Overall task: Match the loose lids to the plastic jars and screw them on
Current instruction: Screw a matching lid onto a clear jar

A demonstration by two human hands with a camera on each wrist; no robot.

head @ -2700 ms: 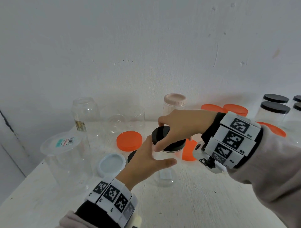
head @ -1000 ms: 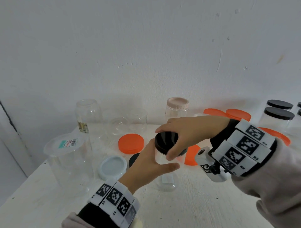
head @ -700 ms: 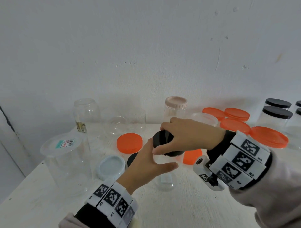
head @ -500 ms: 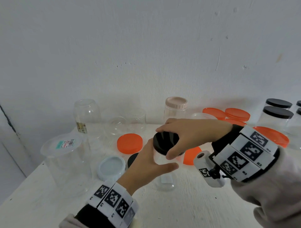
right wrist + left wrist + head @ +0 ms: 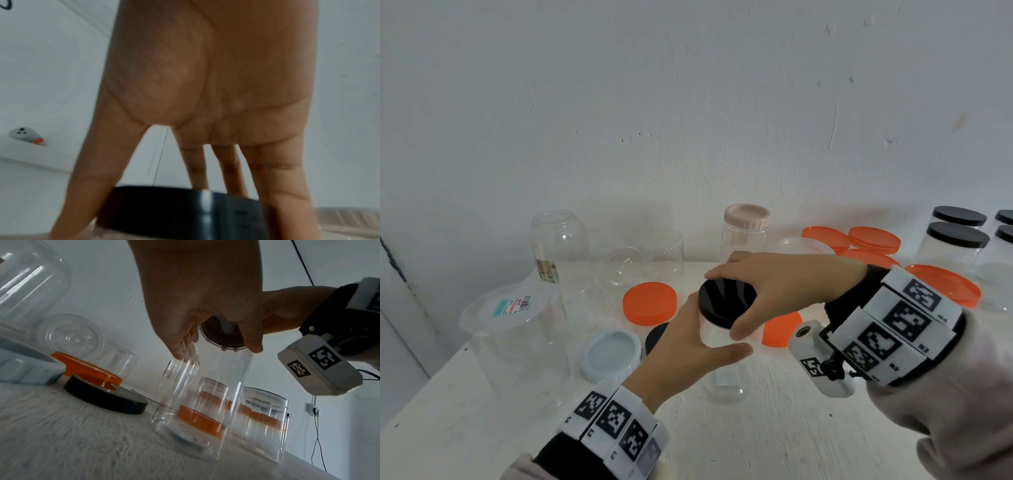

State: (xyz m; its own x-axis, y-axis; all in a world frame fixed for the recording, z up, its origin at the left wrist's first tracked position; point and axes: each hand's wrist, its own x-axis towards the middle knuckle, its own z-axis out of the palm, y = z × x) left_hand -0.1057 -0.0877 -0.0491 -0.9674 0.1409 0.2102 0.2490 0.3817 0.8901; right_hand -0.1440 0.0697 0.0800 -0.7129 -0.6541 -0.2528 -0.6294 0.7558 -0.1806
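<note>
A clear plastic jar [image 5: 726, 383] stands upright on the white table [image 5: 756, 445], near its middle. My left hand [image 5: 717, 329] grips the jar's upper wall, thumb in front and fingers behind. A black lid [image 5: 722, 301] sits on the jar's mouth. My right hand [image 5: 724, 303] reaches in from the right and pinches the lid's rim from above between thumb and fingers. The left wrist view shows the jar [image 5: 201, 402] from below, with the left hand [image 5: 218, 350] round its top under the lid [image 5: 222, 337]. In the right wrist view, the right hand [image 5: 174, 211] straddles the lid [image 5: 205, 211].
A loose black lid [image 5: 655, 337], a pale blue lid [image 5: 611, 354] and an orange lid [image 5: 650, 301] lie left of the jar. A large labelled clear tub [image 5: 513, 342] stands far left. A pink-lidded jar [image 5: 746, 233] and open jars line the wall. Orange-lidded [image 5: 941, 287] and black-lidded jars [image 5: 955, 243] stand right.
My right hand has twisted on the black lid and taken a fresh grip, its wrist swinging down and back up. The left hand and the jar have stayed in place.
</note>
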